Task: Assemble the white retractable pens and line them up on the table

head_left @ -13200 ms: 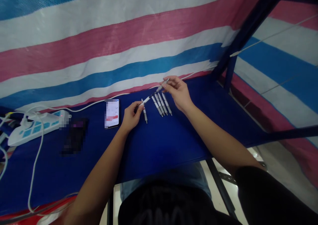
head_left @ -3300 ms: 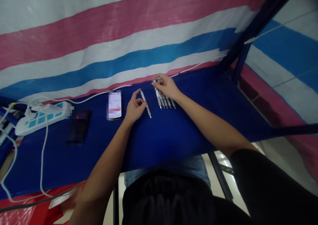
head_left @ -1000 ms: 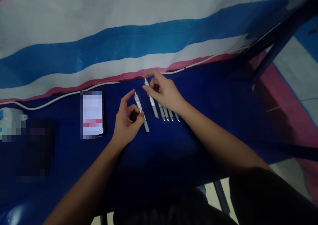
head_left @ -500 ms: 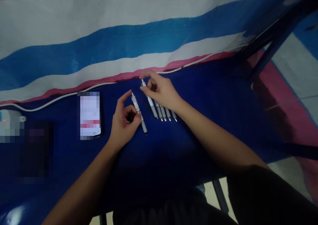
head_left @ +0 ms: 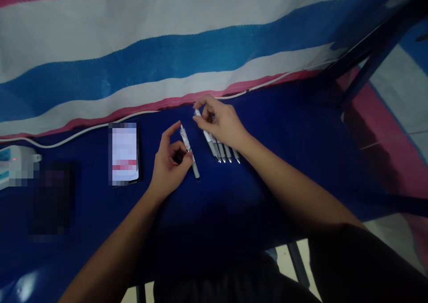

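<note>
A white and grey pen (head_left: 195,168) is held by my left hand (head_left: 170,164), its tip pointing down toward me and my index finger at its top end. To the right, my right hand (head_left: 222,121) pinches the upper end of another white pen (head_left: 207,137) between thumb and index finger. That pen lies at the left side of a row of several similar pens (head_left: 227,153), whose grey grips and silver tips show below my right hand. The upper parts of those pens are mostly hidden by the hand.
A phone with a lit, blurred screen (head_left: 125,155) lies left on the dark blue table (head_left: 207,222). Farther left are a white device (head_left: 20,156) and a blurred dark object (head_left: 52,200). A white cable (head_left: 83,132) runs along the back edge, before a striped sheet (head_left: 187,53).
The pen at my right hand has shifted closer to the row of pens. My left hand keeps the same hold on its pen. The whole view has moved slightly.
</note>
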### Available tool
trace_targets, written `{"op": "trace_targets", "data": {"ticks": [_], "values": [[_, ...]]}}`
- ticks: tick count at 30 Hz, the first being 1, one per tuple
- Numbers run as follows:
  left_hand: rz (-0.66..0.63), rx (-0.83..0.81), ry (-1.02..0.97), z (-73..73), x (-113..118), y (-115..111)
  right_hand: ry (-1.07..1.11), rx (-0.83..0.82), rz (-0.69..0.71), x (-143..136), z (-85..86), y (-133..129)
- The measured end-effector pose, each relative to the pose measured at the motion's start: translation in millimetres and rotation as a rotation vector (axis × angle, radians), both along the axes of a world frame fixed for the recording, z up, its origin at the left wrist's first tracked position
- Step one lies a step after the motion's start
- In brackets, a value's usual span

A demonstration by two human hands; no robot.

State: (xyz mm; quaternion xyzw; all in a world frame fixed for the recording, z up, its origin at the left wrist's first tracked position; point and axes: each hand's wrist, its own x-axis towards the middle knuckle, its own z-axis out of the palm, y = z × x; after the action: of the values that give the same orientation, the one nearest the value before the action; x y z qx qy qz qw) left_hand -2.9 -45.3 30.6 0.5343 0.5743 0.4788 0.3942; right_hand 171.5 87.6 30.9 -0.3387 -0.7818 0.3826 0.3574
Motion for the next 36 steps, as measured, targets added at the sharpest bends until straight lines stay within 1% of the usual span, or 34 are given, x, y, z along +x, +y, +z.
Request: {"op": "trace_targets", "data": {"ticks": [3,5,10,13,17,22,25,29,31,34,36], "values": [[0.001,0.006,0.002,-0.1,-0.3,-0.2,-0.016,0.014,0.006,0.4,2.4,-0.4],[0.000,0.003,0.006,-0.1,-0.4,-0.1,-0.062,0.053,0.006,0.9,4.5,-1.0],[0.004,-0.005,-0.007,-0.8,0.4,-0.1,-0.339,0.311,0.016,1.6,3.7,-4.0],[0.001,-0.008,-0.014,-1.4,0.4,-0.5,-0.456,0.400,0.009,2.2,-0.3,-5.0],[-0.008,0.007,0.006,-2.0,-0.4,-0.9,-0.463,0.388,0.052,5.5,-3.1,-2.3],[-0.019,0.020,0.028,-2.2,-0.9,-1.3,-0.367,0.344,0.116,11.6,-4.2,0.5],[-0.012,0.015,0.017,-2.7,-0.9,-1.9,-0.365,0.340,0.119,14.0,-4.7,0.5],[-0.001,0.026,-0.029,-4.1,0.1,-1.5,-0.446,0.367,0.093,14.0,-3.1,-2.5],[0.047,0.063,-0.060,-5.1,0.5,-0.3,-0.489,0.416,0.049,11.7,0.1,-6.7],[0.183,0.148,-0.105,-8.8,-1.5,2.1,-0.519,0.490,-0.004,4.4,11.2,-18.3],[0.264,0.189,-0.131,-13.2,-5.0,3.6,-0.524,0.469,0.024,-2.0,23.4,-29.2]]}}
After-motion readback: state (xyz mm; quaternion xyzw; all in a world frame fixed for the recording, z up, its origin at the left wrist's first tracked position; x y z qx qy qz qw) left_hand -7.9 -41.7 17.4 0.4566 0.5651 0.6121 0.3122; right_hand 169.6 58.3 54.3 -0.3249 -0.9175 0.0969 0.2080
